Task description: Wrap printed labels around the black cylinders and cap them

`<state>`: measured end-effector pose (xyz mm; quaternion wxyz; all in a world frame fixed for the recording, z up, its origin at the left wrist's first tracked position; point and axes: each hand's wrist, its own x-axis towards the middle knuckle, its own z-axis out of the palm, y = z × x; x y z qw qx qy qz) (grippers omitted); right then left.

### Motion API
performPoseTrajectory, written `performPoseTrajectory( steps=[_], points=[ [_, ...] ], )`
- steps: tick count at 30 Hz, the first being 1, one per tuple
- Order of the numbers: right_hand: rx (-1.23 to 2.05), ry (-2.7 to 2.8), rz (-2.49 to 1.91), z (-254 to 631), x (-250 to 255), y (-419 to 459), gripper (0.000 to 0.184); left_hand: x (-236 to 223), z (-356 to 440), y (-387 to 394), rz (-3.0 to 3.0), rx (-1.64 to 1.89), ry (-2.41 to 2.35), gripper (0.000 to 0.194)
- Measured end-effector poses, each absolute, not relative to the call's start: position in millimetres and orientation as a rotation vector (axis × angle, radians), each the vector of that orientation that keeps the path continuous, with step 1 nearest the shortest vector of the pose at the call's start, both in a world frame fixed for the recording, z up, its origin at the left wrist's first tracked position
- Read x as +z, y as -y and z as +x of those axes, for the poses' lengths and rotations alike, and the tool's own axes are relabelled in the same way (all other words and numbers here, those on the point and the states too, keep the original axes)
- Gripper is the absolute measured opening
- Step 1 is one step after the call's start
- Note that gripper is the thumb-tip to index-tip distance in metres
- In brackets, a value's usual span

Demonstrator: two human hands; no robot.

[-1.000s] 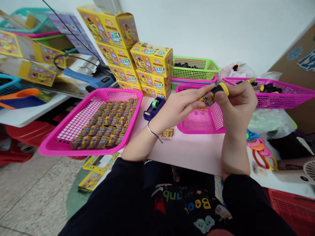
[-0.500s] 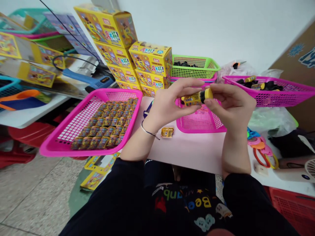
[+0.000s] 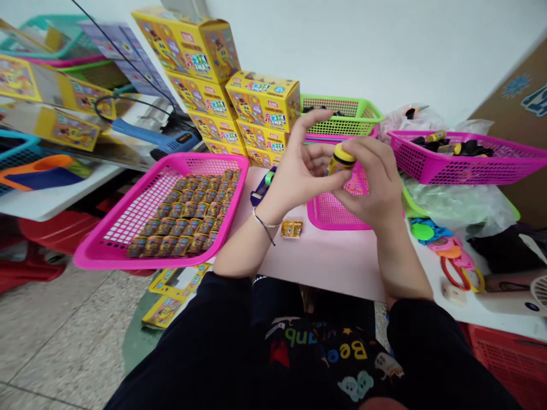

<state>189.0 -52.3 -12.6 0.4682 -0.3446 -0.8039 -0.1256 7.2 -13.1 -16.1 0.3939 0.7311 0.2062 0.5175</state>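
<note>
A short yellow-labelled tube with a rounded yellow cap stands almost upright between my hands, above a pink mesh basket. My right hand grips it by the cap and upper body. My left hand curves around its lower end with the fingers spread, and its thumb appears to touch the tube. A small gold packet lies on the pink tabletop, just below my left wrist. A dark cord circles that wrist.
A pink basket of packets in rows stands left. Behind are a tape dispenser, stacked yellow boxes, and a green basket. Right stand a pink basket of tubes and scissors. Floor lies lower left.
The tube has turned from lying nearly sideways to almost upright, with its cap on top. My left fingers have spread wider, and both hands have shifted slightly.
</note>
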Motion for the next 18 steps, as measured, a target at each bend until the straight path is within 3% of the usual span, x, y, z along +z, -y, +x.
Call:
performPoseTrajectory(
  steps=[3,6,10,18],
  points=[
    [-0.221,2.023,-0.964,181.8,-17.3,53.2,0.056,-18.0,18.0,14.7,1.639,1.166,-0.495,0.066],
    [-0.405,2.003,-0.840,175.6,-19.5,52.7,0.061,-16.6,24.9,19.1,1.436,1.058,-0.440,0.062],
    [-0.715,1.820,-0.611,166.1,-25.1,49.3,0.053,-10.0,17.4,21.8,1.390,0.973,-0.303,0.079],
    [-0.689,1.815,-0.559,159.2,-25.4,57.5,0.061,-7.9,3.8,19.5,1.495,0.867,-0.174,0.093]
  ],
)
